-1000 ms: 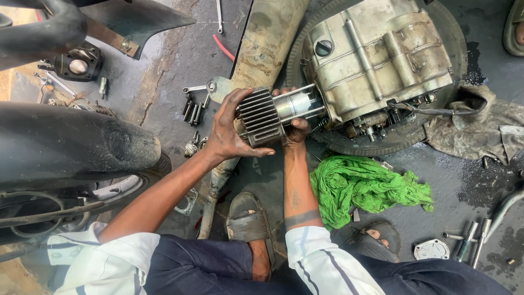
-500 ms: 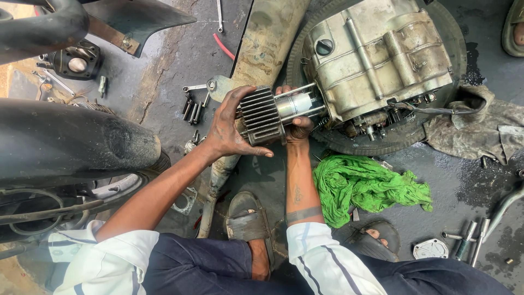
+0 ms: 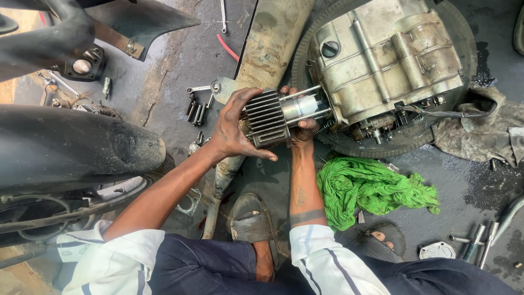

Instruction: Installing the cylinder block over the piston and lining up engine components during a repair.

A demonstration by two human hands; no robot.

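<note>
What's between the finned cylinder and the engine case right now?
In the head view, a shiny metal sleeve and thin studs bridge the finned cylinder and the engine case; the right hand grips underneath.

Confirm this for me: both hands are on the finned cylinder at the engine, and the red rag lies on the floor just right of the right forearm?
Not quite. In the head view the rag is green, not red. The rest holds: left hand and right hand are on the finned cylinder at the engine.

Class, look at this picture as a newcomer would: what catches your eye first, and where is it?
At the centre, the left hand and right hand grip a finned cylinder on the studs of a grimy engine case, which lies on a tyre. Just below, a bright green rag stands out on the dark floor.
</note>
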